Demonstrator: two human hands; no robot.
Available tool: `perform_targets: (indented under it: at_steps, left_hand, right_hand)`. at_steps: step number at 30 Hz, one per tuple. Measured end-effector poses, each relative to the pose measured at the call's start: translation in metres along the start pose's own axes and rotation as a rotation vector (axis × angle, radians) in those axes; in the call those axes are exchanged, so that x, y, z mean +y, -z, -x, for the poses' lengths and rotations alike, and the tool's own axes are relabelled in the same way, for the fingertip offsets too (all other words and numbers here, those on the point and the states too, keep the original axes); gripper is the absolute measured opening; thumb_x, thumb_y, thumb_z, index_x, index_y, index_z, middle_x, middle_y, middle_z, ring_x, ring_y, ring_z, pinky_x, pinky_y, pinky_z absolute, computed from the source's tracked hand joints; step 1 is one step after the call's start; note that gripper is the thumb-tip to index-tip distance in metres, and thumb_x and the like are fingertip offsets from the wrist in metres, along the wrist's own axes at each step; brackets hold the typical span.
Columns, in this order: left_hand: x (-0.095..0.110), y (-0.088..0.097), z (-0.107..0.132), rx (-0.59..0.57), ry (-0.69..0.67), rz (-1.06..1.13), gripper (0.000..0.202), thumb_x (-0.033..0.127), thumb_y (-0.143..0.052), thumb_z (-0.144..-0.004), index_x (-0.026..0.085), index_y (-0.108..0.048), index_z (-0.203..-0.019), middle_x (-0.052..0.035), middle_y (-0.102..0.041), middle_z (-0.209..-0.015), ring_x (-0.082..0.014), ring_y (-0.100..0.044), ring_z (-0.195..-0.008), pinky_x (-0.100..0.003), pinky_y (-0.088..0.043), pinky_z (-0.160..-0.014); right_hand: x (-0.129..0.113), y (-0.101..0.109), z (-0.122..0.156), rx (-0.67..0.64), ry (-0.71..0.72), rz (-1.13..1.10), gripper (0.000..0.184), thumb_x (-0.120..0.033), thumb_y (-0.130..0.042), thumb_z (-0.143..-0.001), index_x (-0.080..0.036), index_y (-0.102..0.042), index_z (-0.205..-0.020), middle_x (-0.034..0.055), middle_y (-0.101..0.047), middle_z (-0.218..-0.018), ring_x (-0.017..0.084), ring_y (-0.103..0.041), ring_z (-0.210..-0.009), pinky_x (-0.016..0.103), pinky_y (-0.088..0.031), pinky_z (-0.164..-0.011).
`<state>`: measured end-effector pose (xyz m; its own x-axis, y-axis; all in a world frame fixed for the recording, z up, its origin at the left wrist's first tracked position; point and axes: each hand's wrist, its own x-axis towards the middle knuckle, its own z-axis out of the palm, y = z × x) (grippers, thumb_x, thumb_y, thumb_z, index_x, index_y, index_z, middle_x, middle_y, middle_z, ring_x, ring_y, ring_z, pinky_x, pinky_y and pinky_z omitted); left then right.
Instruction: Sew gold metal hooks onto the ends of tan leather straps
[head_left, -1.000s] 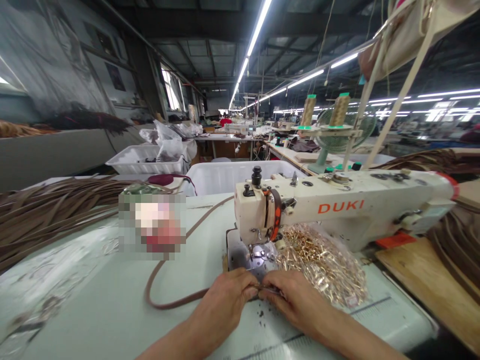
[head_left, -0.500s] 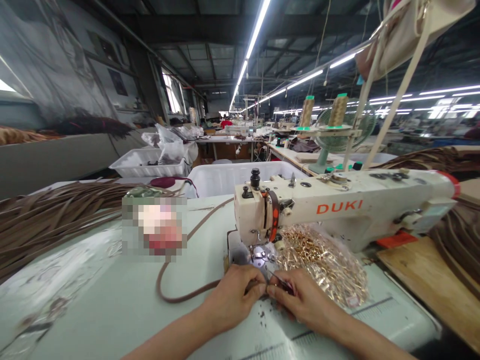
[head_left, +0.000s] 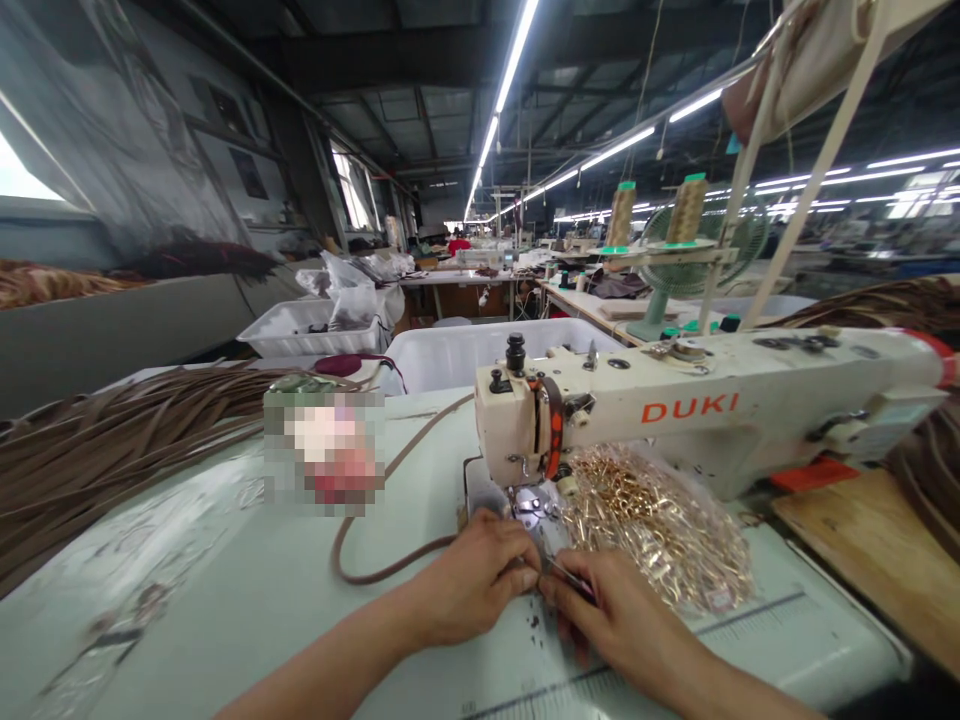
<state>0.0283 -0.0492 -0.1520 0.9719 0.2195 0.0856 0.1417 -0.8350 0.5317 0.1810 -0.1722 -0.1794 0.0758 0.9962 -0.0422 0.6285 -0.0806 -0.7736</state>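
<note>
A narrow brown strap [head_left: 409,562] curves over the pale green table and runs in under my left hand [head_left: 480,572]. The fingers of that hand are closed on its end in front of the sewing machine's presser foot [head_left: 531,508]. Close against it, almost touching fingertips, is my right hand [head_left: 604,605], with thumb and fingers wrapped round a slim metal-tipped tool [head_left: 576,580]. The tool points toward the strap end, and its exact kind is hidden by the fingers. The sewing machine [head_left: 712,420] marked DUKI stands just beyond both hands.
Behind my right hand lies a clear bag of gold-coloured metal hardware [head_left: 660,530]. Brown straps [head_left: 135,430] are heaped at the left, near a blurred-out item [head_left: 330,450]. A white bin [head_left: 450,355] stands behind the table. Small dark scraps [head_left: 534,625] lie before my hands.
The view has shifted slightly, so the scene sits a little further right. Both hands stay together by the presser foot, with only small finger movements.
</note>
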Motion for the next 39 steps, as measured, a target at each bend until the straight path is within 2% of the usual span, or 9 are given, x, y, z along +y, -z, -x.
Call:
perform_targets:
  at_steps: [6, 11, 15, 22, 28, 31, 34, 36, 39]
  left_hand:
    - [-0.023, 0.003, -0.005, -0.067, 0.02, -0.07, 0.011, 0.014, -0.049, -0.085, 0.019, -0.058, -0.084, -0.0004, -0.064, -0.087, -0.0185, -0.058, -0.086, -0.032, -0.038, -0.088]
    - [-0.035, 0.002, -0.014, -0.074, 0.015, -0.124, 0.01, 0.014, -0.049, -0.083, 0.019, -0.058, -0.085, -0.001, -0.064, -0.089, -0.0199, -0.058, -0.088, -0.032, -0.037, -0.088]
    - [-0.036, 0.003, -0.017, -0.098, 0.016, -0.163, 0.008, 0.015, -0.05, -0.084, 0.018, -0.055, -0.079, -0.0006, -0.063, -0.085, -0.0194, -0.058, -0.084, -0.031, -0.038, -0.085]
    - [-0.037, 0.008, -0.022, -0.158, 0.025, -0.202, 0.007, 0.017, -0.051, -0.085, 0.019, -0.057, -0.081, 0.0001, -0.064, -0.085, -0.0186, -0.059, -0.084, -0.028, -0.039, -0.082]
    - [-0.026, 0.01, -0.026, -0.175, 0.055, -0.261, 0.011, 0.017, -0.051, -0.086, 0.018, -0.058, -0.078, 0.0002, -0.064, -0.081, -0.018, -0.059, -0.079, -0.028, -0.04, -0.079]
    - [-0.021, 0.011, -0.017, -0.126, 0.106, -0.303, 0.011, 0.021, -0.051, -0.089, 0.018, -0.059, -0.082, -0.0015, -0.063, -0.085, -0.0198, -0.059, -0.083, -0.033, -0.04, -0.084]
    - [-0.022, 0.015, 0.006, -0.019, 0.179, -0.444, 0.016, 0.022, -0.057, -0.087, 0.017, -0.058, -0.102, -0.0076, -0.059, -0.105, -0.0257, -0.055, -0.098, -0.044, -0.034, -0.094]
    - [-0.026, 0.018, 0.026, 0.057, 0.292, -0.671, 0.027, 0.011, -0.057, -0.084, 0.017, -0.057, -0.111, -0.0114, -0.054, -0.115, -0.0292, -0.05, -0.106, -0.047, -0.033, -0.095]
    - [-0.03, 0.015, 0.044, 0.081, 0.511, -0.954, 0.031, -0.006, -0.041, -0.083, 0.011, -0.062, -0.098, -0.0155, -0.055, -0.109, -0.0327, -0.052, -0.104, -0.047, -0.04, -0.086]
  right_hand:
    - [-0.001, -0.004, -0.024, 0.101, 0.07, 0.46, 0.028, -0.036, -0.05, -0.087, -0.019, -0.062, -0.069, 0.0052, -0.066, -0.069, 0.019, -0.06, -0.065, 0.025, -0.036, -0.058]
    - [0.006, 0.003, -0.038, 0.088, 0.296, 0.423, 0.009, -0.026, -0.057, -0.086, -0.021, -0.062, -0.091, 0.0022, -0.066, -0.09, 0.017, -0.06, -0.083, 0.024, -0.04, -0.07]
    - [0.018, 0.013, -0.044, 0.0, 0.496, 0.432, 0.014, -0.012, -0.053, -0.084, -0.021, -0.063, -0.089, 0.0011, -0.064, -0.089, 0.015, -0.058, -0.085, 0.023, -0.041, -0.073]
    - [0.03, 0.023, -0.049, -0.097, 0.599, 0.378, 0.016, -0.016, -0.048, -0.09, -0.021, -0.063, -0.095, 0.0025, -0.064, -0.09, 0.014, -0.057, -0.087, 0.022, -0.042, -0.075]
    - [0.03, 0.023, -0.052, -0.122, 0.643, 0.505, 0.014, -0.018, -0.048, -0.09, -0.018, -0.062, -0.089, 0.0026, -0.063, -0.089, 0.014, -0.057, -0.085, 0.022, -0.042, -0.072]
    - [0.026, 0.026, -0.054, -0.152, 0.683, 0.572, 0.014, -0.018, -0.048, -0.091, -0.018, -0.061, -0.091, 0.0023, -0.063, -0.091, 0.014, -0.056, -0.086, 0.022, -0.042, -0.073]
    - [0.022, 0.029, -0.054, -0.173, 0.698, 0.616, 0.014, -0.018, -0.046, -0.092, -0.018, -0.06, -0.093, 0.0017, -0.062, -0.092, 0.013, -0.056, -0.086, 0.023, -0.042, -0.074]
    - [0.02, 0.03, -0.054, -0.183, 0.704, 0.64, 0.014, -0.017, -0.046, -0.093, -0.018, -0.06, -0.094, 0.001, -0.062, -0.091, 0.013, -0.055, -0.084, 0.023, -0.042, -0.073]
    - [0.02, 0.028, -0.053, -0.174, 0.707, 0.654, 0.011, -0.017, -0.049, -0.091, -0.019, -0.06, -0.094, -0.0003, -0.062, -0.09, 0.013, -0.055, -0.084, 0.023, -0.041, -0.07]
